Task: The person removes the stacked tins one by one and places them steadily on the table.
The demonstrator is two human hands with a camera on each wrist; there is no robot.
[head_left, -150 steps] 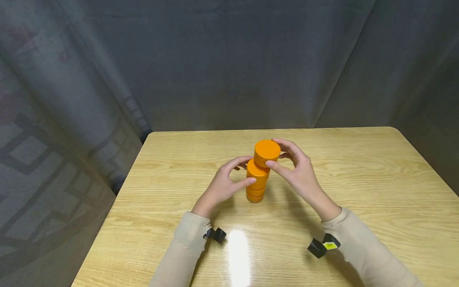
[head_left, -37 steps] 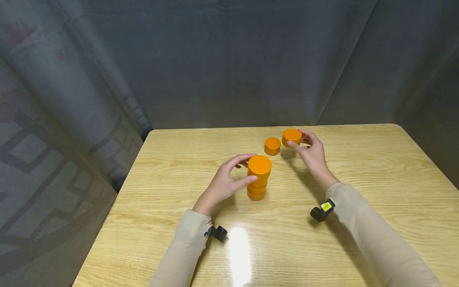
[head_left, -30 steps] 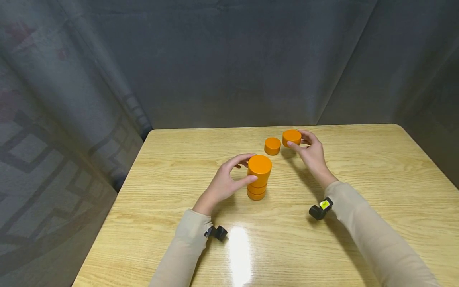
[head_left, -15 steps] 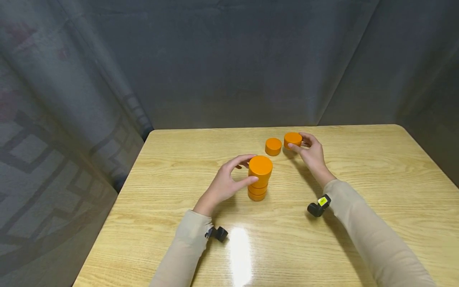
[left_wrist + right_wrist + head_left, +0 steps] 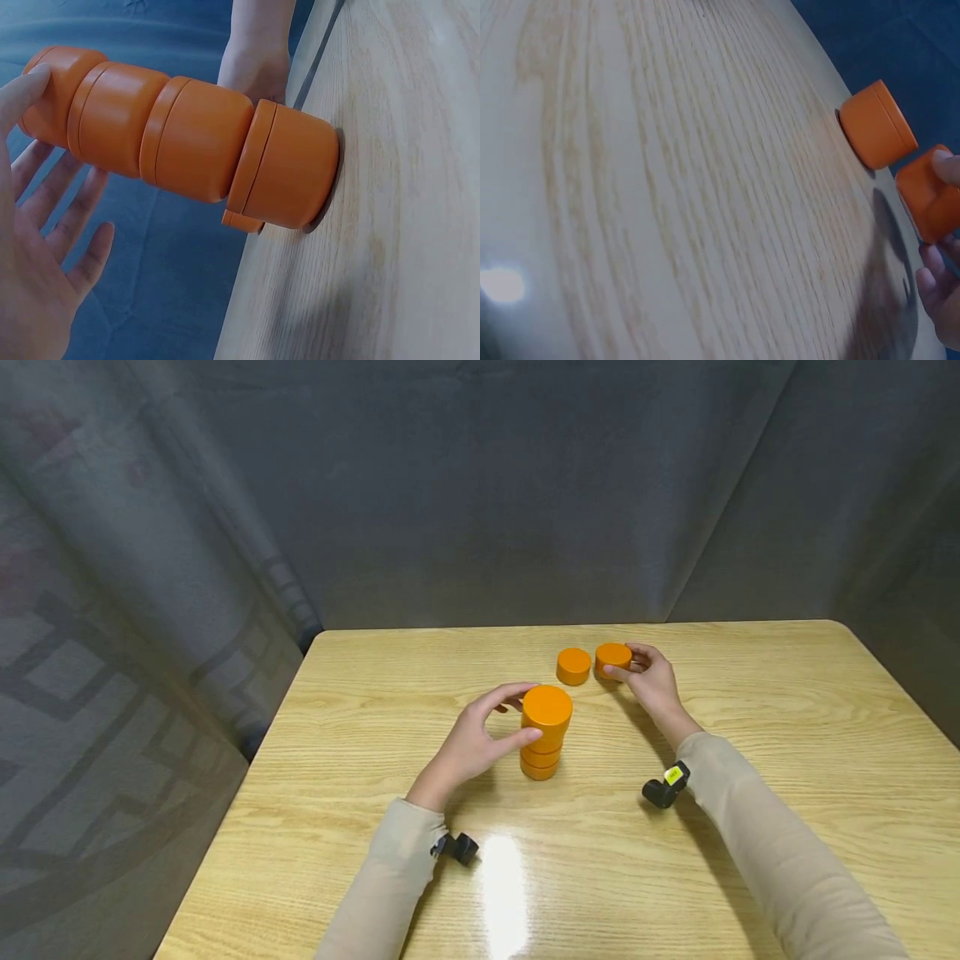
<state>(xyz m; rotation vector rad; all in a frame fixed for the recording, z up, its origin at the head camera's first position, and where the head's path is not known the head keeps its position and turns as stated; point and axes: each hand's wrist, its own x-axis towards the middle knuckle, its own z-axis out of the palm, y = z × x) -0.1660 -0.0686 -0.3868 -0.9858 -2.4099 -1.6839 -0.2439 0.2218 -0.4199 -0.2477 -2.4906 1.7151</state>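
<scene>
Several lidded orange tins (image 5: 542, 758) stand stacked upright near the middle of the table. My left hand (image 5: 480, 739) holds the top tin (image 5: 547, 706), thumb on the near side and fingers round the far side; in the left wrist view the thumb presses near its lid and the lower fingers spread apart beside the stack. At the back, my right hand (image 5: 656, 687) pinches another orange tin (image 5: 613, 656) between thumb and fingers, low over the table. Just left of it sits a separate orange tin (image 5: 573, 667), a small gap away; the right wrist view shows this neighbouring tin (image 5: 874, 126) too.
The wooden table (image 5: 337, 727) ends at a straight back edge, with a dark grey curtain (image 5: 487, 510) behind it. Both forearms wear beige sleeves (image 5: 750, 827) with small black cameras (image 5: 663, 787) strapped on. A bright reflection lies near the front.
Five seconds ago my right hand held a tin at the stack's top; it has carried a tin to the back right and lowered it beside the separate one. My left hand stays at the stack.
</scene>
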